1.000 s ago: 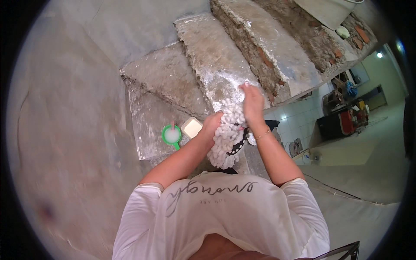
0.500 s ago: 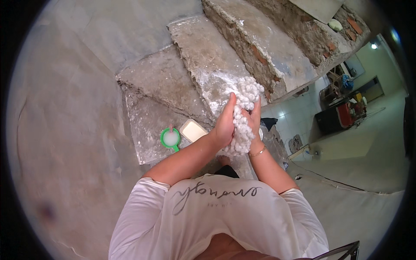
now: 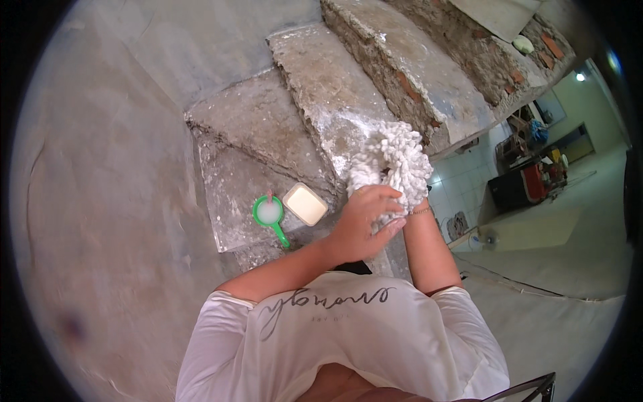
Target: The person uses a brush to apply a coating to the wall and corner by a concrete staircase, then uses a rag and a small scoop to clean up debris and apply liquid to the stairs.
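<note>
A bulky bundle of knobby white strands (image 3: 405, 157), soft and looped like a mop head, is held up in front of me over the steps. It covers my right hand, and only the bracelet and wrist (image 3: 420, 209) show below it. My left hand (image 3: 367, 221) lies across the bundle's near left side, fingers stretched out and thumb apart, slightly blurred. A small dark gap shows in the strands. To the left, a green-rimmed strainer or dipper with a handle (image 3: 280, 234) holds something whitish. Beside it sits a pale rectangular tub with cream-coloured contents (image 3: 306, 204).
Rough concrete steps (image 3: 335, 80) with broken edges and bits of exposed brick climb away to the upper right. A bare grey wall (image 3: 100, 167) rises at the left. Down at the right lie a tiled floor (image 3: 462, 191), a black-and-red cabinet (image 3: 519, 187) and a cable.
My left hand has moved down from gripping the bundle and opened across its near side. The bundle has shifted right and spread over my right hand, which was partly visible before.
</note>
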